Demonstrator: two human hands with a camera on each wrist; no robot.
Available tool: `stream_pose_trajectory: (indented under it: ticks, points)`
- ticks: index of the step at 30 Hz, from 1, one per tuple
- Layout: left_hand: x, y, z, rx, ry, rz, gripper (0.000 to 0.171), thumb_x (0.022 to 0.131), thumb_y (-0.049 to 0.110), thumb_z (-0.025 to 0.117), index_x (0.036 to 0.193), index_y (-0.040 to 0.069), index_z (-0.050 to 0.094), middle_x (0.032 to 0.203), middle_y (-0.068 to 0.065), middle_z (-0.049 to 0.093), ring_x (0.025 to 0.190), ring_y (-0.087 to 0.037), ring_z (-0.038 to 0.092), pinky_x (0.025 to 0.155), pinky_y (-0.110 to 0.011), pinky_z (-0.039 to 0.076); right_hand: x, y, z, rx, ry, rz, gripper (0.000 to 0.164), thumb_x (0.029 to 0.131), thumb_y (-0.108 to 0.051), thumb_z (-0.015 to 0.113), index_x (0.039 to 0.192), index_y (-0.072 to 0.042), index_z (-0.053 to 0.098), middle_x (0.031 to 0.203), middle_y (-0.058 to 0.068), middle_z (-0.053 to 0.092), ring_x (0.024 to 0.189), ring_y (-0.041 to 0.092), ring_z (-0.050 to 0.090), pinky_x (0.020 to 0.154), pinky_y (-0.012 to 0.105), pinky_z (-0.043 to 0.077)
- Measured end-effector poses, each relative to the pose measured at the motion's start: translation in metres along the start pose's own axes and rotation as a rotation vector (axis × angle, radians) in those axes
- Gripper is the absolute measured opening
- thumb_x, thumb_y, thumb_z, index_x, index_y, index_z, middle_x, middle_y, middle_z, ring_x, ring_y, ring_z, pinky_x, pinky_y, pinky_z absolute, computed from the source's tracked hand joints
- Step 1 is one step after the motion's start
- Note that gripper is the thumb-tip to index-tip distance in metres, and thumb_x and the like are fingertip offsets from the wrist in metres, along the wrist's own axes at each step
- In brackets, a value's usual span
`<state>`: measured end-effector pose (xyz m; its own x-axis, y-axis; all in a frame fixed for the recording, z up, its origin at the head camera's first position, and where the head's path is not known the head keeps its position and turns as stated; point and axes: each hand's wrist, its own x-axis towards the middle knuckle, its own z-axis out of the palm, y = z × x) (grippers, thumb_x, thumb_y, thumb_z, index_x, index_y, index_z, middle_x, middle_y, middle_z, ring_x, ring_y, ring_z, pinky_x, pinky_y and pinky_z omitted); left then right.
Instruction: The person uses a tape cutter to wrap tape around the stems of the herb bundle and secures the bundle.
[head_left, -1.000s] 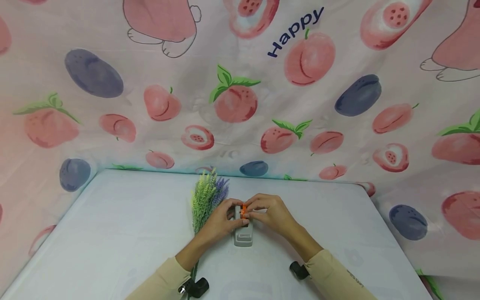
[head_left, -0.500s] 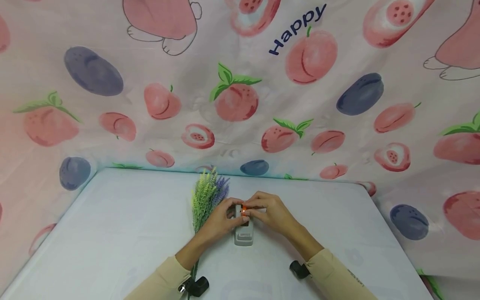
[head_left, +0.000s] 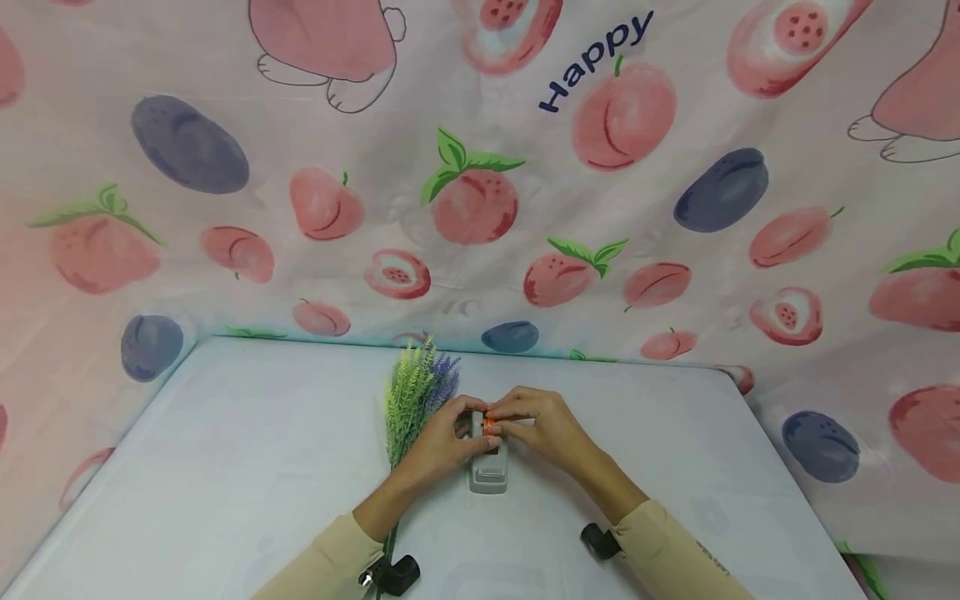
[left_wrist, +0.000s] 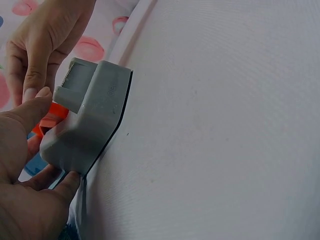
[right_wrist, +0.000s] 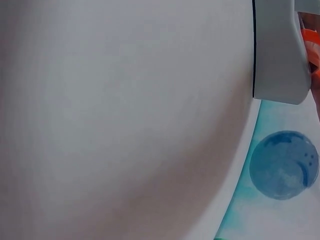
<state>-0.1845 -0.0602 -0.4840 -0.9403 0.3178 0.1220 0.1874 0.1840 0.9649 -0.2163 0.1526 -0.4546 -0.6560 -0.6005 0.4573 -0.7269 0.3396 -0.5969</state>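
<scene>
A grey tape dispenser (head_left: 489, 478) stands on the white table, its serrated cutting edge showing in the left wrist view. My left hand (head_left: 447, 438) grips the dispenser's body (left_wrist: 102, 112) from the left, fingers and thumb around its back part. From the right, my right hand (head_left: 543, 423) pinches an orange tape spool (head_left: 491, 427) at the dispenser's hollow. The spool (left_wrist: 56, 112) is partly covered by fingers, so how deep it sits cannot be told. In the right wrist view only the dispenser's side (right_wrist: 280, 55) and a bit of orange appear; the right hand is mostly out of frame.
A bunch of artificial lavender (head_left: 408, 404), yellow-green and purple, lies left of the dispenser, its stems under the left forearm. A fruit-print cloth (head_left: 360, 167) hangs behind the table's far edge. Black cameras (head_left: 396, 575) sit at both wrists.
Both hands stay at the dispenser with only slight finger movement. A bright glint on the orange spool half a second ago has faded.
</scene>
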Motion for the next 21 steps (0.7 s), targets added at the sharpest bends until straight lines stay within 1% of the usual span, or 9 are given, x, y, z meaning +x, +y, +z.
stream_pose_trajectory:
  ticks: [5,11,13,17,21]
  points:
    - [-0.0001,-0.0001,-0.0007,0.020,0.003,0.004,0.042,0.091,0.019,0.079,0.127,0.007,0.060,0.137,-0.014,0.057,0.133,-0.033,0.055,0.110,-0.047,0.045,0.0011,0.0002,-0.0001,0.013,0.004,0.005,0.017,0.086,-0.008,0.079,0.104,-0.009,0.081,0.104,-0.002,0.074,0.096,0.013,0.069,0.076,0.025,0.057]
    - [0.0010,-0.0013,-0.0004,0.009,-0.014,0.018,0.044,0.091,0.016,0.079,0.128,0.006,0.059,0.137,-0.015,0.056,0.131,-0.033,0.057,0.108,-0.047,0.047,0.0018,-0.0001,-0.0001,0.022,0.013,0.002,0.014,0.085,-0.007,0.080,0.098,-0.011,0.082,0.101,0.000,0.074,0.095,0.012,0.069,0.078,0.026,0.058]
    - [0.0007,-0.0007,-0.0007,0.019,-0.016,0.011,0.044,0.091,0.018,0.079,0.128,0.007,0.059,0.137,-0.014,0.057,0.131,-0.031,0.057,0.108,-0.047,0.047,0.0018,0.0003,0.0000,0.017,0.010,0.006,0.014,0.086,-0.008,0.080,0.099,-0.011,0.082,0.100,-0.001,0.074,0.094,0.011,0.069,0.077,0.025,0.058]
    - [-0.0005,0.0008,-0.0013,0.050,-0.008,-0.015,0.042,0.092,0.022,0.078,0.129,0.011,0.060,0.136,-0.010,0.058,0.133,-0.028,0.054,0.110,-0.046,0.045,0.0023,0.0007,-0.0005,0.000,-0.012,0.020,0.019,0.088,-0.010,0.078,0.106,-0.009,0.081,0.102,-0.002,0.073,0.092,0.009,0.067,0.072,0.024,0.056]
    - [-0.0007,0.0021,-0.0020,0.054,-0.005,-0.020,0.042,0.093,0.023,0.077,0.129,0.010,0.060,0.135,-0.010,0.058,0.133,-0.028,0.054,0.110,-0.047,0.045,0.0031,-0.0011,-0.0028,-0.029,-0.051,0.017,0.024,0.089,-0.010,0.078,0.112,-0.008,0.079,0.105,-0.001,0.071,0.094,0.010,0.066,0.074,0.025,0.055]
